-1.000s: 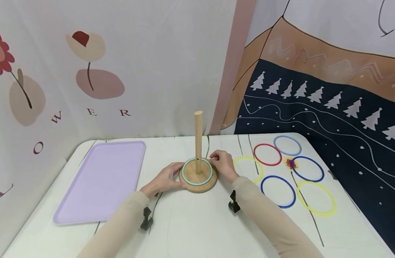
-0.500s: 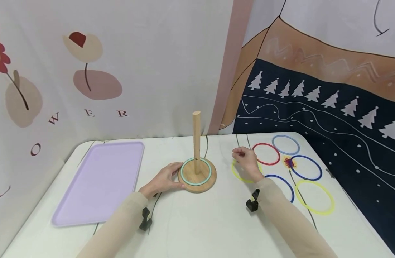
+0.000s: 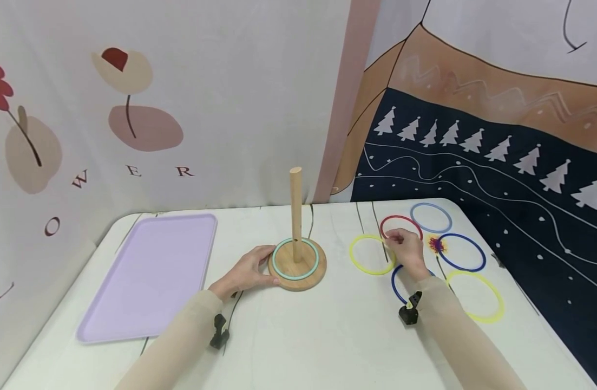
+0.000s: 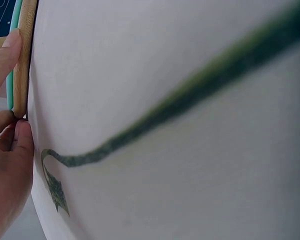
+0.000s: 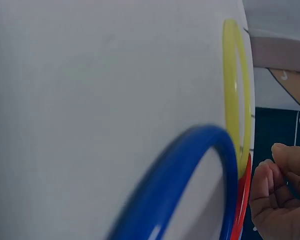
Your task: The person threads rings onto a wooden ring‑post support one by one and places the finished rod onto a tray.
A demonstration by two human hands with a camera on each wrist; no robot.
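Note:
My left hand (image 3: 242,273) grips the round wooden base of a ring-toss stand, with its peg (image 3: 296,211) upright. In the left wrist view, the thumb lies on top of the base edge (image 4: 24,60) and the fingers are at its side. A teal ring (image 3: 295,278) lies on the base around the peg. My right hand (image 3: 407,252) is over the right-hand rings, its fingers loosely curled and holding nothing. It partly covers a red ring (image 3: 400,216) and a blue ring (image 3: 394,284). A yellow ring (image 3: 351,257) lies just to its left.
A lilac tray (image 3: 152,271) lies on the left of the white-covered table (image 3: 288,341). Farther right are a light blue ring (image 3: 431,204), a second dark blue ring (image 3: 483,257) and another yellow ring (image 3: 500,303). Printed curtains hang behind the table.
My right hand has left the teal ring and the base and moved right, past the nearer yellow ring to beside the red one. The left hand has stayed on the base.

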